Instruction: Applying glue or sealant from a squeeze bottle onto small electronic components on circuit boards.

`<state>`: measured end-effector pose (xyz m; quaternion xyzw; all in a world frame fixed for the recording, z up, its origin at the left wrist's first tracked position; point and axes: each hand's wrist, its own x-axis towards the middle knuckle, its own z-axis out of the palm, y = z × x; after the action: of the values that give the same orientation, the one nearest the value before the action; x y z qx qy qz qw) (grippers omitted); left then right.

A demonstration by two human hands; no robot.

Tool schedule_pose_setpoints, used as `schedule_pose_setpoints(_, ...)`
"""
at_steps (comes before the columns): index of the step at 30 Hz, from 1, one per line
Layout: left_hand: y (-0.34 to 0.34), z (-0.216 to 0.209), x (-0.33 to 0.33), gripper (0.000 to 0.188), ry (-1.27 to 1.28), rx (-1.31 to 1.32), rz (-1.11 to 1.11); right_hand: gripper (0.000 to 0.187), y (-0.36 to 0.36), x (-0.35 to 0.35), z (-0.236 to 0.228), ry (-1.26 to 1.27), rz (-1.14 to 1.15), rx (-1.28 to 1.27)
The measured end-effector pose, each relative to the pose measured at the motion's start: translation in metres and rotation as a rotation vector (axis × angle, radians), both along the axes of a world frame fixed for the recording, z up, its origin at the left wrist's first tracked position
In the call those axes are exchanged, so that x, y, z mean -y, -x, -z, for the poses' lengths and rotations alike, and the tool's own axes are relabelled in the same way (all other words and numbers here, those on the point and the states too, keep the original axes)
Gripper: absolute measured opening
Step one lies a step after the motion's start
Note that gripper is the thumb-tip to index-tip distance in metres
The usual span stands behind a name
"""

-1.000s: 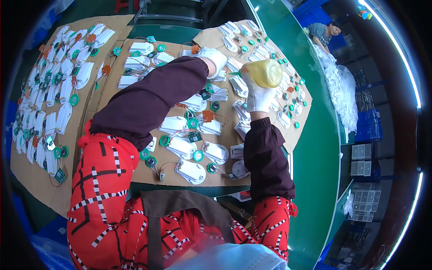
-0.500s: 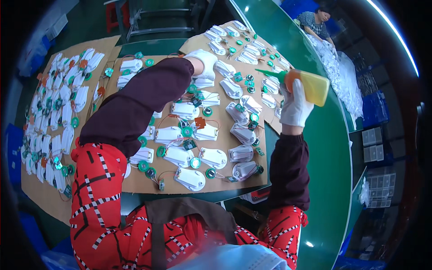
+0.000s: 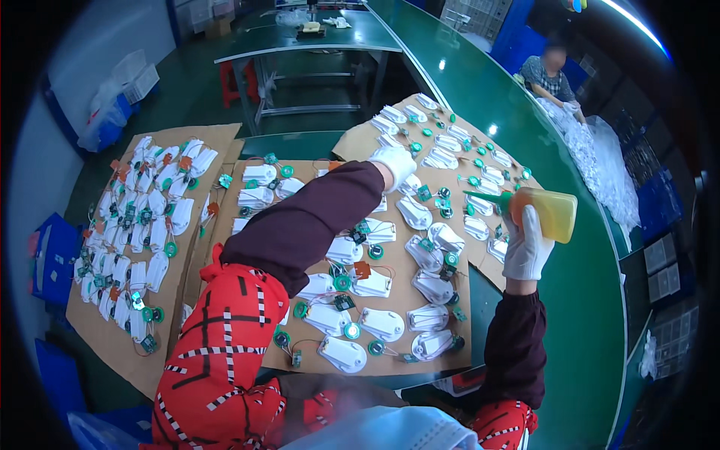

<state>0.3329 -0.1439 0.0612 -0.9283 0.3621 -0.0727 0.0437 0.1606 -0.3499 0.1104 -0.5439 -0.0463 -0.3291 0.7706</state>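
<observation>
My right hand (image 3: 528, 246), in a white glove, is wrapped round a squeeze bottle (image 3: 553, 212) of yellow liquid, held above the right side of the parts. Its long green nozzle (image 3: 486, 198) points left. Reaching across to the far side of the cardboard (image 3: 251, 358), my left hand (image 3: 393, 163), also gloved in white, is at a white plastic housing (image 3: 409, 184). The left fingers are mostly hidden, so any grip there cannot be made out. Nearby lie more white housings (image 3: 414, 213) with thin wires, green circuit boards (image 3: 424, 193) and round green discs (image 3: 352, 330).
A second cardboard sheet (image 3: 97, 330) on the left is crowded with similar parts. Another sheet (image 3: 352, 142) with parts lies at the far right. Beyond the green bench (image 3: 577, 315), a person (image 3: 551, 75) sits by a heap of clear plastic (image 3: 589, 154). A green table (image 3: 352, 34) stands behind.
The view has tipped up, bringing the back table into sight. Over the parts, my left hand has moved right to another housing. My right hand still holds the bottle, nozzle pointing left.
</observation>
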Motion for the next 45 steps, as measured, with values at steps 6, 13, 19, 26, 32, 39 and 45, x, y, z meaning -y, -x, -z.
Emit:
schedule_pose_setpoints(6, -0.007, 0.009, -0.008, 0.027, -0.005, -0.111, -0.033, 0.043, -0.005, -0.002, 0.003, -0.014, -0.051, -0.022)
schedule_pose_setpoints(13, -0.013, 0.009, -0.018, 0.045, 0.326, -0.206, -0.042, 0.044, -0.007, -0.018, 0.008, 0.030, -0.033, -0.037)
schedule_pose_setpoints(19, -0.018, 0.009, -0.024, 0.019, 0.522, -0.365, -0.343, 0.045, -0.025, -0.036, 0.023, 0.103, -0.060, -0.139)
schedule_pose_setpoints(26, -0.024, 0.006, -0.025, 0.013, 0.677, -0.737, -0.444, 0.038, -0.064, -0.066, 0.027, 0.291, -0.135, -0.190)
schedule_pose_setpoints(32, -0.032, 0.021, -0.033, 0.013, 0.755, -0.888, -0.471, 0.039, -0.089, -0.087, 0.040, 0.362, -0.164, -0.158)
schedule_pose_setpoints(39, -0.025, 0.014, -0.034, 0.012, 0.842, -0.969, -0.499, 0.038, -0.095, -0.092, 0.044, 0.373, -0.104, -0.178)
schedule_pose_setpoints(45, -0.023, 0.010, -0.034, 0.021, 0.866, -1.004, -0.498, 0.039, -0.102, -0.095, 0.048, 0.362, -0.097, -0.160)
